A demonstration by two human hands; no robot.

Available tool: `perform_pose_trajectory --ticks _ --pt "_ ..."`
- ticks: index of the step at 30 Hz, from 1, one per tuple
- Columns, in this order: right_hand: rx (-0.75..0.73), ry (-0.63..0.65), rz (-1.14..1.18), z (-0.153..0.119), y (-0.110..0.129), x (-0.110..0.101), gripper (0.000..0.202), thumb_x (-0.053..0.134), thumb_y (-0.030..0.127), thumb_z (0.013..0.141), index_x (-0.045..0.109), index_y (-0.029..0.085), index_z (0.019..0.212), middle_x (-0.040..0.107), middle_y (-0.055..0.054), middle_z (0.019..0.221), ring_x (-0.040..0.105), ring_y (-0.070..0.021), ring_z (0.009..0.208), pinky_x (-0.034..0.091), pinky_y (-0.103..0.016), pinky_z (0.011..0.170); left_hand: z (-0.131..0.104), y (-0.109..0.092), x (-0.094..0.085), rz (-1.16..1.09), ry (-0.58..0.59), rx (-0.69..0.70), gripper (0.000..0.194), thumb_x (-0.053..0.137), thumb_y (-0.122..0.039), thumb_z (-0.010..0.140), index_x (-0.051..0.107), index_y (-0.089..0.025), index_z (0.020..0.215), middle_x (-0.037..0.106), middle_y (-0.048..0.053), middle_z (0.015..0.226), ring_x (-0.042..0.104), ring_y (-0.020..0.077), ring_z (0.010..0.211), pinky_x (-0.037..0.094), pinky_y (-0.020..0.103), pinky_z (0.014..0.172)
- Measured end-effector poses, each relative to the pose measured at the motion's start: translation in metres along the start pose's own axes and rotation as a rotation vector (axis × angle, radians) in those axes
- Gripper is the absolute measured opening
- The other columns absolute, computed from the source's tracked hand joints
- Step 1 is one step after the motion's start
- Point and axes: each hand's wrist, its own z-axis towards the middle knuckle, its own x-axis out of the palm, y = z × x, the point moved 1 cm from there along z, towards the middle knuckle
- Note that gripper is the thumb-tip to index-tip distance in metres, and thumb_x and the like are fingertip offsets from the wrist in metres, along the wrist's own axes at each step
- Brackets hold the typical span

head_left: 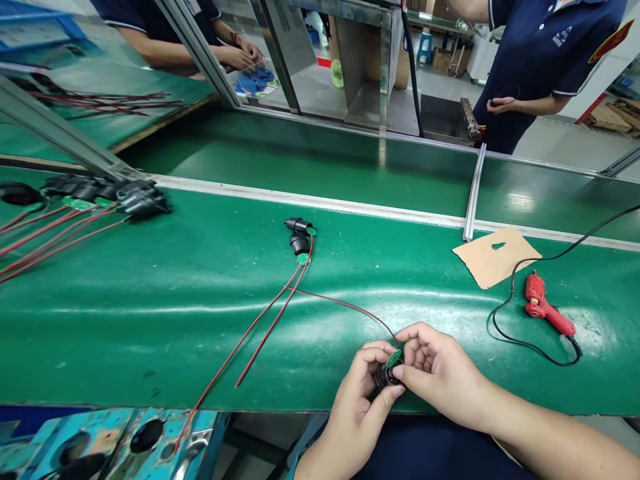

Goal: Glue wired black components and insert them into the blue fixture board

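Note:
My left hand [364,393] is wrapped round a black round part [384,376] near the table's front edge. From the right, my right hand [434,367] pinches at a small green board [394,358] and the rim of that part, its thumb over the opening. A thin red wire [350,306] runs from the green board up and left across the mat. Two similar black parts [299,241] with green boards and red wires lie further up the green table [190,320].
At the right are a red glue gun [549,308] with a black cord and a cardboard piece [490,260]. More black parts [143,199] with red wires lie at the left. A metal bar [474,193] crosses the channel behind. Two people stand or sit beyond.

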Motion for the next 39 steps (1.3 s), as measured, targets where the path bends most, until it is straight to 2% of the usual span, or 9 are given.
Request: perform_pose_trajectory --ticks 5,8,14,18,24,28,32,35,39 --pt "-0.129 0.065 -0.116 -0.001 0.013 -0.015 0.024 0.066 0.03 0.09 0.068 0.018 0.111 0.059 0.001 0.078 0.053 -0.0118 0.066 0.047 -0.026 0.061 -0.002 -0.011 -0.001 -0.073 0.051 -0.128 0.023 0.065 -0.033 0.095 0.053 -0.028 0.114 0.059 0.004 0.107 0.062 0.0181 0.087 0.057 0.03 0.072" --pt "-0.215 0.121 -0.22 0.002 0.016 -0.021 0.013 0.063 0.025 0.094 0.073 0.019 0.1 0.061 -0.002 0.087 0.059 -0.0127 0.071 0.051 -0.027 0.066 -0.004 -0.012 -0.002 -0.11 0.111 -0.181 0.024 0.065 -0.036 0.096 0.051 -0.028 0.114 0.062 0.001 0.097 0.061 0.0142 0.077 0.055 0.028 0.071" --pt "-0.778 0.072 -0.675 0.002 0.019 -0.027 0.013 0.059 0.013 0.096 0.071 0.019 0.098 0.063 -0.012 0.126 0.054 -0.0264 0.125 0.046 -0.046 0.104 -0.005 -0.018 0.001 -0.257 0.139 -0.174 0.03 0.059 -0.042 0.099 0.053 -0.026 0.123 0.063 0.004 0.094 0.061 0.019 0.084 0.054 0.028 0.065" --pt "-0.997 0.113 -0.864 -0.005 0.02 -0.028 0.018 0.05 0.01 0.1 0.066 0.018 0.103 0.073 -0.008 0.097 0.06 -0.026 0.116 0.035 -0.057 0.11 -0.007 -0.025 0.0 -0.138 0.049 -0.153 0.023 0.05 -0.039 0.103 0.059 -0.026 0.12 0.063 0.005 0.098 0.061 0.0177 0.08 0.055 0.03 0.069" --pt "-0.732 0.243 -0.624 -0.009 0.028 -0.028 0.026 0.056 0.04 0.102 0.067 0.017 0.103 0.068 -0.006 0.087 0.061 -0.0206 0.089 0.042 -0.045 0.095 -0.019 -0.02 -0.007 0.459 -0.128 0.268 0.039 0.06 -0.012 0.095 0.057 -0.033 0.128 0.061 0.007 0.127 0.059 0.0255 0.122 0.049 0.037 0.104" --pt "-0.526 0.257 -0.465 -0.007 0.034 -0.027 0.018 0.065 0.034 0.099 0.068 0.019 0.091 0.067 0.0 0.08 0.059 -0.0157 0.082 0.041 -0.036 0.088 -0.02 -0.014 -0.01 0.725 -0.124 0.485 0.055 0.062 -0.002 0.089 0.054 -0.03 0.135 0.06 0.01 0.129 0.061 0.0251 0.121 0.052 0.037 0.103" --pt "-0.354 0.283 -0.473 -0.004 0.039 -0.025 0.019 0.083 0.033 0.083 0.071 0.019 0.087 0.066 0.003 0.076 0.059 -0.0157 0.083 0.04 -0.034 0.091 -0.014 -0.019 -0.012 0.878 -0.143 0.67 0.044 0.057 0.002 0.091 0.057 -0.02 0.129 0.061 0.012 0.125 0.063 0.0229 0.117 0.057 0.034 0.098" --pt "-0.335 0.287 -0.575 -0.003 0.044 -0.022 0.022 0.089 0.029 0.076 0.072 0.019 0.083 0.067 0.003 0.075 0.059 -0.0162 0.084 0.037 -0.037 0.097 -0.011 -0.023 -0.014 0.902 -0.138 0.693 0.035 0.056 0.001 0.092 0.059 -0.016 0.123 0.061 0.012 0.123 0.063 0.0206 0.114 0.056 0.03 0.098" --pt "-0.394 0.278 -0.721 -0.004 0.05 -0.017 0.022 0.088 0.029 0.076 0.071 0.019 0.083 0.066 0.002 0.077 0.058 -0.0177 0.087 0.027 -0.044 0.11 -0.011 -0.022 -0.02 0.717 -0.115 0.543 0.026 0.06 -0.01 0.095 0.06 -0.019 0.119 0.061 0.012 0.12 0.064 0.0207 0.113 0.055 0.029 0.095"
